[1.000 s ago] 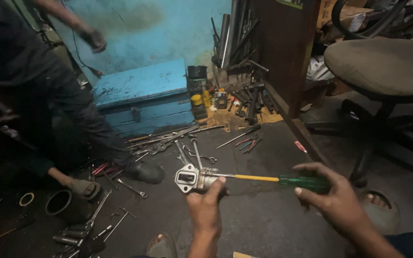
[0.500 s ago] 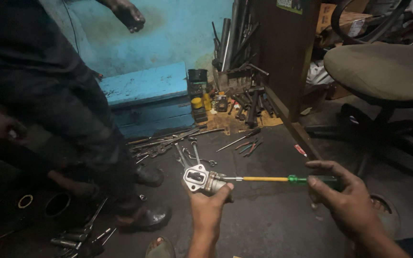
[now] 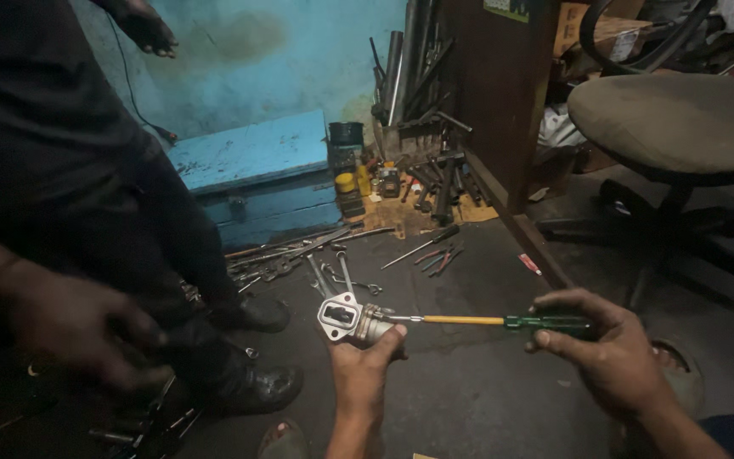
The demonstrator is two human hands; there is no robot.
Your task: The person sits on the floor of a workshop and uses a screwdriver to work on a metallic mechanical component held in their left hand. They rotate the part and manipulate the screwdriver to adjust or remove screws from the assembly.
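A: What does the left hand (image 3: 363, 374) hold?

B: Its grip is pinched on a small metal part (image 3: 350, 319) with a flat square end. The part is up in the air, above the dark floor (image 3: 486, 391).

A: And the right hand (image 3: 609, 353)?

B: Its grip is wrapped tight on the green handle of a screwdriver (image 3: 503, 320). The yellow shaft lies flat, and the tip goes into the part's side.

A: Who is close by?

B: Another person stands at the left. Their black shoes (image 3: 256, 357) are near the part, and their blurry hand (image 3: 78, 327) hangs at the left edge.

A: Is there room to move?

B: Some bare floor lies under the hands. Loose wrenches (image 3: 333, 272) lie just behind the part. A blue box (image 3: 256, 174) sits against the wall, and a chair (image 3: 681, 119) stands at the right, well apart.
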